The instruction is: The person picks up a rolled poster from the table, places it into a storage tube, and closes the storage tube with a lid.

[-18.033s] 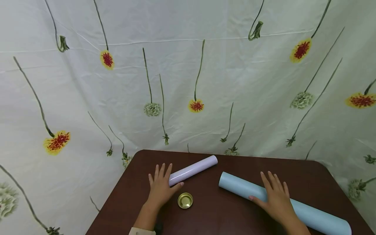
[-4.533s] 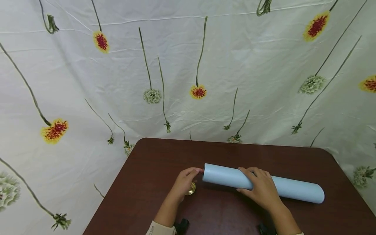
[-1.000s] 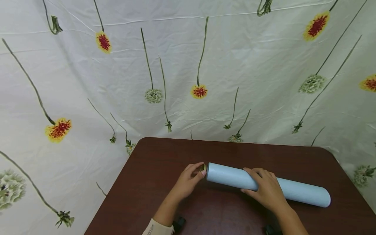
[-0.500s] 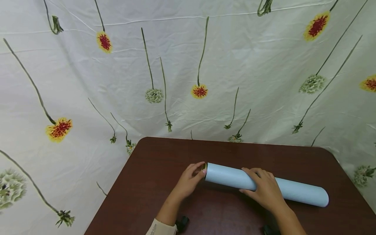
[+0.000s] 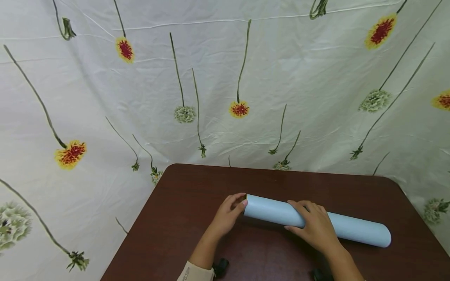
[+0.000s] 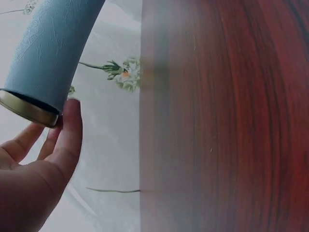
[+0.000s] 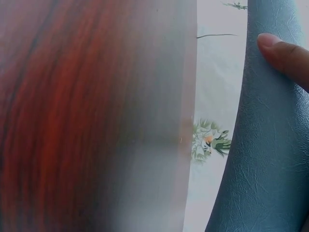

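Observation:
A long light blue tube (image 5: pixel 268 210) lies slanting over the table in the head view, its left end a little farther off than its right. My right hand (image 5: pixel 316 226) grips it around the middle from above; the right wrist view shows the thumb (image 7: pixel 282 53) along its side. At the left end, my left hand (image 5: pixel 223 216) pinches a gold metal cap (image 6: pixel 29 110) between thumb and fingers. The left wrist view has this cap at the tube's mouth, slightly tilted, with a dark gap along part of the rim. In the head view the fingers mostly cover the cap.
The dark brown table (image 5: pixel 197 183) has rounded far corners. Behind it hangs a white cloth (image 5: pixel 211 89) printed with flowers on long stems. Black wrist devices, such as the left one (image 5: pixel 220 267), sit under both wrists.
The lavender roll seen on the table earliest is out of sight. My left hand has lifted the gold cap from the table to the tube's left end; over the last second the gap there has narrowed.

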A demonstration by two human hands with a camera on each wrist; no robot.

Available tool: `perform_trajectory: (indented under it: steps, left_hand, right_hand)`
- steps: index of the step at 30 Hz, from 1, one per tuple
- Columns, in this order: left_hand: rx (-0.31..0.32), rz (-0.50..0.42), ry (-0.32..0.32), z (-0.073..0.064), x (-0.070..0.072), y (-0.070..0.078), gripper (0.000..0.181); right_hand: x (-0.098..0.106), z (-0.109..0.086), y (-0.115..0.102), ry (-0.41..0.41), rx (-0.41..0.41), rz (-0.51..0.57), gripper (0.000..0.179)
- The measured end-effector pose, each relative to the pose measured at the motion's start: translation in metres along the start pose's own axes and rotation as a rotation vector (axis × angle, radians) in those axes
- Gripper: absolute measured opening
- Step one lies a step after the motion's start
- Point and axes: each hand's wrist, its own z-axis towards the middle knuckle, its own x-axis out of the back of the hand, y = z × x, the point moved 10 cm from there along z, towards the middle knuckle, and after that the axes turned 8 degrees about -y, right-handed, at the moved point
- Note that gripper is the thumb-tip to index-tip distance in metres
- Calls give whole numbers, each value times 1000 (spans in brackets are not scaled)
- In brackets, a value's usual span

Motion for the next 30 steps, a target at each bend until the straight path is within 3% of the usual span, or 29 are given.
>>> perform_trajectory:
  steps: [8,13,22,30]
  left_hand:
    - [33,-139,32,7,-5,-6,48]
    - [52,-159,64,8,-8,-6,41]
    - [36,-58,98,10,-8,1,45]
    - [96,-18,70,11,-12,-8,62]
  right_hand:
    - [-2,3,-4,3,4,7,84]
    - [-4,5,-9,-10,6,15,84]
    - [-9,8,-14,-15,1,17,84]
    - [-12,11,-14,-24,-6,10,84]
